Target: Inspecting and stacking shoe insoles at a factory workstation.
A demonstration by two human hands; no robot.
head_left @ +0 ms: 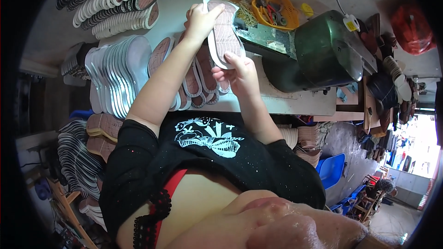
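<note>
1 person (263,163) nearest; 2 hands (241,74) holding 1 insole (225,32); 1 basket (293,16).

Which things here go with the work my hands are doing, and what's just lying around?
Likely part of it:
- patterned sole, held by left hand and right hand
- stacked silvery soles
- green machine

Apparently just lying about:
- yellow basket
- blue chair
- red bag

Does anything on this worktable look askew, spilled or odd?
Mildly: a loose tangle of thin yellowish strands lies beside the yellow plastic basket, untidy against the neat row of silvery-white sole-shaped pieces. Nothing looks clearly spilled or damaged.
</note>
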